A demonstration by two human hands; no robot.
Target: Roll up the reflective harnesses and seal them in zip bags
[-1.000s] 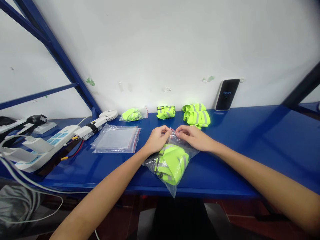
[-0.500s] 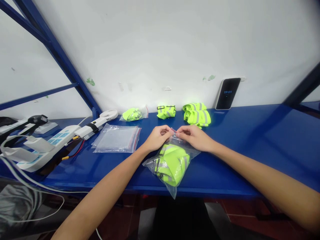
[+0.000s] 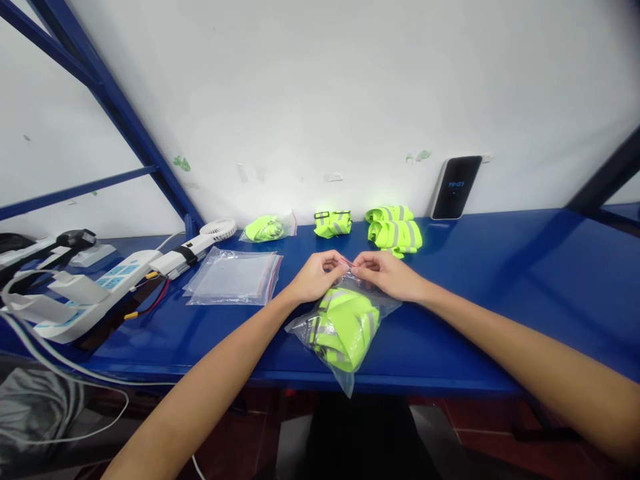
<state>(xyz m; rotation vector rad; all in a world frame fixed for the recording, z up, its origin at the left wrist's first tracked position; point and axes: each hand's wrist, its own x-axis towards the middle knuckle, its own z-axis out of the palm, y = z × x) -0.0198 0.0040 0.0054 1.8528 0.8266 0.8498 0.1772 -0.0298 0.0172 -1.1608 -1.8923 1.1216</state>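
A clear zip bag (image 3: pixel 344 383) lies near the front edge of the blue table, its red-lined mouth pointing away from me. Inside it is a folded neon-yellow reflective strap (image 3: pixel 347 323) with grey bands and a dark buckle. My left hand (image 3: pixel 320 275) pinches the bag's mouth from the left. From the right, my right hand (image 3: pixel 387 275) pinches the same red-lined edge, the fingertips of both hands close together. Part of the bag's top is hidden behind my fingers.
Flat zip bags (image 3: pixel 233 277) lie left of my hands. Along the wall sit a bagged yellow strap (image 3: pixel 265 229), a rolled strap (image 3: pixel 333 223), more folded straps (image 3: pixel 395 233) and a phone-like device (image 3: pixel 456 188). A small fan (image 3: pixel 217 230) and power strip (image 3: pixel 95 300) are at left.
Both hands stay at the bag's mouth, with only a slight shift of the fingers. The bag and everything around it look the same.
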